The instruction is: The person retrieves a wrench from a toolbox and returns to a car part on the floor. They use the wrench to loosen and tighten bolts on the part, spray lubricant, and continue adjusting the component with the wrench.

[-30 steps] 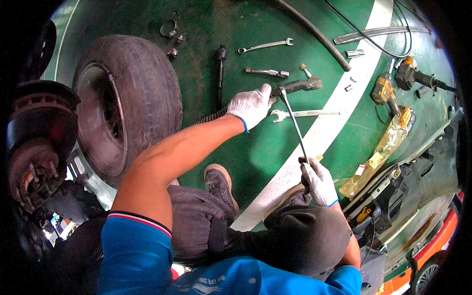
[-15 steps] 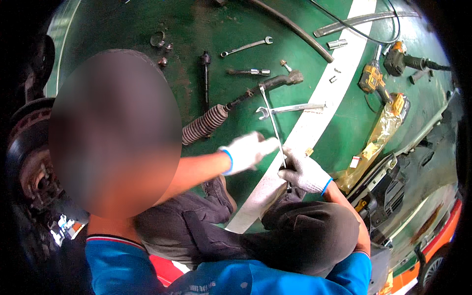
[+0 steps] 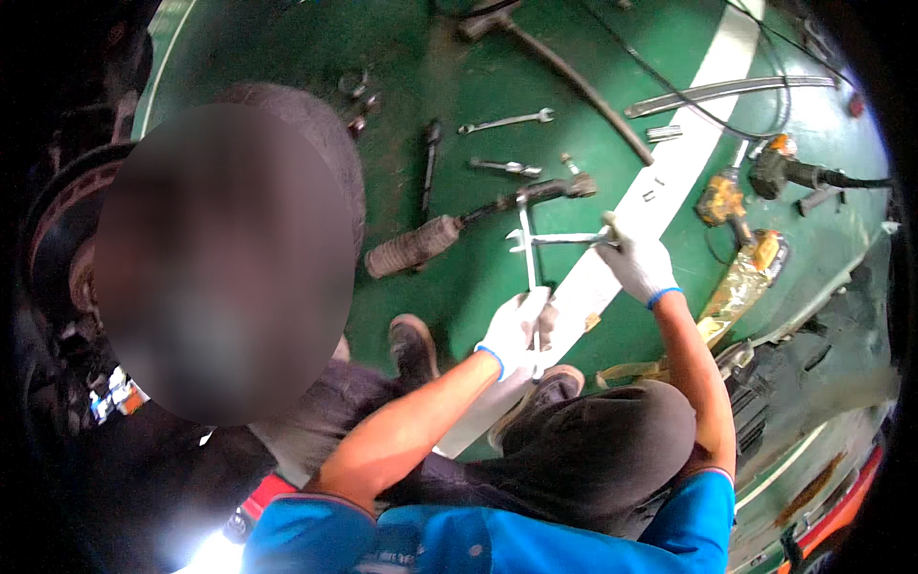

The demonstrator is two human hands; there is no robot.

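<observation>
My left hand (image 3: pixel 516 330), in a white knit glove, is closed round the lower part of a long combination wrench (image 3: pixel 531 258). The wrench's far end meets the slim rod of a dark tie rod (image 3: pixel 535 193), which has a ribbed rubber boot (image 3: pixel 413 247). My right hand (image 3: pixel 636 258), gloved too, has its fingers closed at the right end of a second open-ended wrench (image 3: pixel 569 239). That wrench crosses the first one, its open jaw to the left. Whether the two wrenches touch I cannot tell.
Beyond the tie rod lie a small wrench (image 3: pixel 507 122), a ratchet handle (image 3: pixel 507 167), a black bar (image 3: pixel 429 172) and a long-handled hammer (image 3: pixel 574 84). On the right are a yellow cordless power tool (image 3: pixel 722 203) and car body panels (image 3: pixel 813 373). A blurred patch hides much of the left.
My right hand has let go of the long wrench and moved forward to the second wrench's end. My left hand has come down onto the long wrench. The view has shifted slightly.
</observation>
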